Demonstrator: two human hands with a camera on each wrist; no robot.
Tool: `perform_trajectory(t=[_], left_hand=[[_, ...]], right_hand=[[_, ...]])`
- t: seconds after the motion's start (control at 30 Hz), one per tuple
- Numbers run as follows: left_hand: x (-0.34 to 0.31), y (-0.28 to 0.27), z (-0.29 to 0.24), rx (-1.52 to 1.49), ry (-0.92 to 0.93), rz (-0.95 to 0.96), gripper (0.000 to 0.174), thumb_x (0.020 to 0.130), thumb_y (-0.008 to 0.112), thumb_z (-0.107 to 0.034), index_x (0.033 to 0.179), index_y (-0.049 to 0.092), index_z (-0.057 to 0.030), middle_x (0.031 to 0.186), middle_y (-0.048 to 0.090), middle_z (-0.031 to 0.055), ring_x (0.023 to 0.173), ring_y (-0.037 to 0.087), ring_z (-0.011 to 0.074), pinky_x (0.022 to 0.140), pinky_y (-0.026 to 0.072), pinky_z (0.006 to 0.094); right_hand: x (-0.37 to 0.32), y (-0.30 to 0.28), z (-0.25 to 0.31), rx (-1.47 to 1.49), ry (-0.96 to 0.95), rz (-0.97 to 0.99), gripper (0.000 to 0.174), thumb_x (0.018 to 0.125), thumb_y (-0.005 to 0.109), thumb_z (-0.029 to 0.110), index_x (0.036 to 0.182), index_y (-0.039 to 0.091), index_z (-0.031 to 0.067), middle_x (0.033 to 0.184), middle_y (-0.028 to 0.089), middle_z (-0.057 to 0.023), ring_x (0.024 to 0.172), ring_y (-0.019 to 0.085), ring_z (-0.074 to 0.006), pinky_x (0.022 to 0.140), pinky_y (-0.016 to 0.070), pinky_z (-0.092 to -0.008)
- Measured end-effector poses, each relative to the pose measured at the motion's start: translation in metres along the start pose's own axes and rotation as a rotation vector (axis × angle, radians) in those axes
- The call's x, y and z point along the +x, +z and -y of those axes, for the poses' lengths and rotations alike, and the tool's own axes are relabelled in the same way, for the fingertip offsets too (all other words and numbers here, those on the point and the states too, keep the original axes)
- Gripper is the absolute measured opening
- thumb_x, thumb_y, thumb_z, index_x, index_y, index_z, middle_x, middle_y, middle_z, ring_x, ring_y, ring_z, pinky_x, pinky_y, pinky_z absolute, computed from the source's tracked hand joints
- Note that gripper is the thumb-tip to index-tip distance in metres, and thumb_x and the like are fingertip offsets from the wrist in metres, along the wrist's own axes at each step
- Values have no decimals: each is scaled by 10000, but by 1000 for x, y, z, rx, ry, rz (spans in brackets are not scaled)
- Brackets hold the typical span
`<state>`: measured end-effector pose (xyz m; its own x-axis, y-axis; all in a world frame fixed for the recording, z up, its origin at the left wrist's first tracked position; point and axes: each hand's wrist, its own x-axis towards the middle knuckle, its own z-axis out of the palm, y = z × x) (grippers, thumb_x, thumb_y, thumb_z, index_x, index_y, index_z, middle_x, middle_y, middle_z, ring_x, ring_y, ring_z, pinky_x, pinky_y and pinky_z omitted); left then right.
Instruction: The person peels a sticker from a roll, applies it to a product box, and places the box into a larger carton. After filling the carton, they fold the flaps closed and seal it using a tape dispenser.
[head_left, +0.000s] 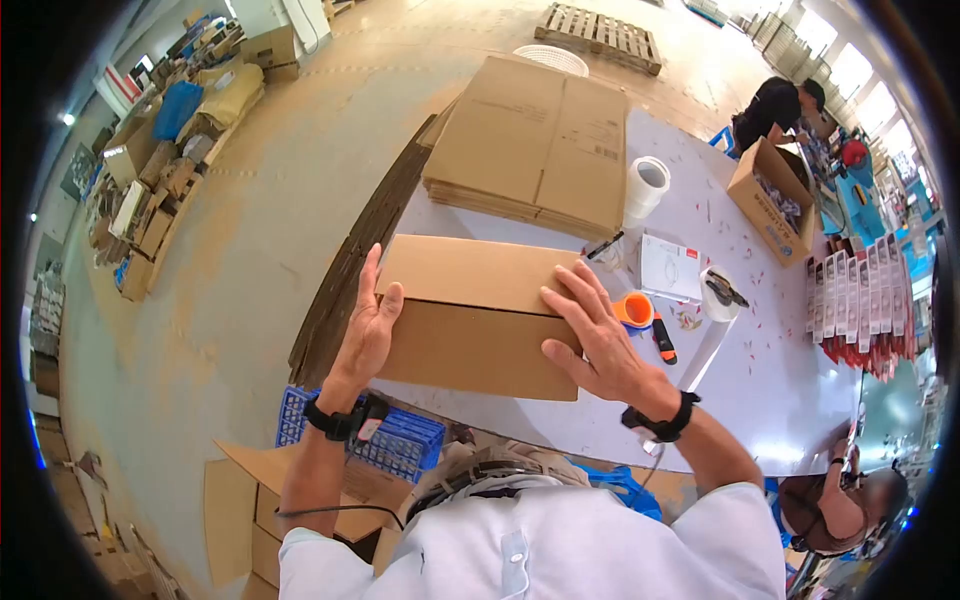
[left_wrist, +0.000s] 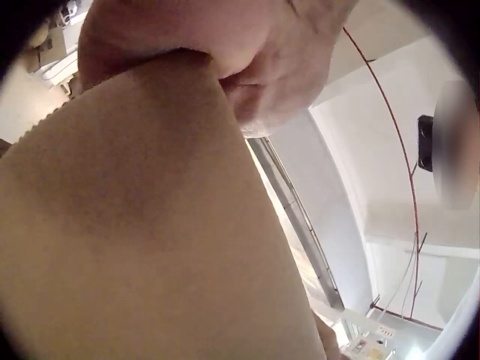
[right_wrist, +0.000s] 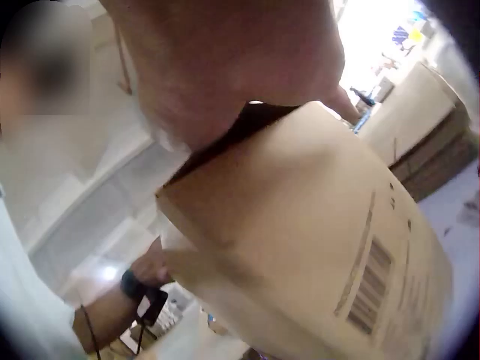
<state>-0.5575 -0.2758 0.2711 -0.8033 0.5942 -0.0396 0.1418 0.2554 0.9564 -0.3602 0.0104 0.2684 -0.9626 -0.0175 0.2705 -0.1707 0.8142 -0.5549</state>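
Note:
A cardboard box (head_left: 475,350) lies at the near edge of the table, its two top flaps folded in and a dark narrow gap running between them. Flat against its left end is my left hand (head_left: 368,330), fingers straight and thumb up at the top edge. My right hand (head_left: 600,340) rests over the right end with fingers spread, fingertips on the far flap and thumb on the near one. In the right wrist view the box's end wall (right_wrist: 300,217) carries a printed barcode. The left wrist view shows the plain opposite wall (left_wrist: 142,232) under the left palm.
Beyond the box lies a stack of flattened cartons (head_left: 530,140). To the right are a tape roll (head_left: 648,180), an orange ring (head_left: 634,310), a utility knife (head_left: 663,338) and a white small box (head_left: 670,267). A blue crate (head_left: 410,440) stands below the table edge. Two people work at the right.

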Motion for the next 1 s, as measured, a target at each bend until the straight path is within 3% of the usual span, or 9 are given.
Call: perform_trajectory(t=[0.13,0.37,0.4,0.47,0.53,0.7,0.8,0.93,1.0], left_hand=[[-2,0,-16,-158,-87,81,718,1123,516,-357,1694,183,-76,1717,273,171,1585,244,284,1287,198,415],[-19,37,-33,-190,-145,212,727,1094,560,-269,1689,192,-73,1683,329,172,1555,312,279,1273,249,418],[-20,40,-36,-166,-139,218,738,1088,572,-275,1687,194,-66,1681,332,175,1554,314,281,1270,256,418],[-19,42,-38,-161,-149,212,784,1062,618,-291,1678,202,-42,1670,346,180,1551,320,284,1263,273,423],[-15,37,-38,-141,-131,239,812,1035,653,-273,1674,213,-35,1651,374,188,1526,365,291,1248,306,427],[-5,32,-54,-93,-218,251,894,936,755,-207,1654,258,-16,1561,490,209,1391,538,303,1159,439,421],[1,36,-42,-78,-244,229,865,882,784,-146,1616,348,-1,1485,565,222,1314,611,312,1087,516,406],[6,31,-33,-94,-275,212,854,868,798,-159,1607,395,-18,1469,593,210,1317,610,323,1089,516,409],[5,31,-37,-115,-297,220,867,864,814,-196,1610,405,-30,1458,608,207,1306,619,320,1092,511,422]], right_hand=[[-11,50,4,571,158,-331,649,1007,674,273,1560,439,28,1738,184,-223,1621,91,-448,1299,96,-539],[-83,26,2,766,199,-392,693,1040,635,313,1608,355,30,1749,177,-188,1635,102,-367,1301,112,-532],[-85,20,-12,905,243,-553,652,1053,622,354,1581,411,34,1689,351,-172,1589,286,-314,1273,235,-495],[-95,-7,-61,583,563,-511,616,1021,665,372,1510,504,33,1520,569,-170,1463,488,-314,1202,367,-464],[-108,13,-137,42,562,-504,544,958,725,296,1396,581,7,1326,682,-192,1305,618,-356,1133,441,-458],[-131,57,-242,-482,521,216,527,876,770,158,1342,600,-20,1269,684,-246,1222,637,-401,1097,473,-469],[-131,63,-260,-230,536,100,298,891,731,145,1136,645,-3,1067,741,-215,1080,695,-395,1116,426,-474],[-122,36,-244,-36,496,-255,207,920,727,161,1056,730,5,1004,739,-209,958,694,-411,918,528,-474],[-119,10,-233,86,690,-322,295,1003,690,243,1162,733,-2,944,751,-168,873,718,-288,809,553,-395]])
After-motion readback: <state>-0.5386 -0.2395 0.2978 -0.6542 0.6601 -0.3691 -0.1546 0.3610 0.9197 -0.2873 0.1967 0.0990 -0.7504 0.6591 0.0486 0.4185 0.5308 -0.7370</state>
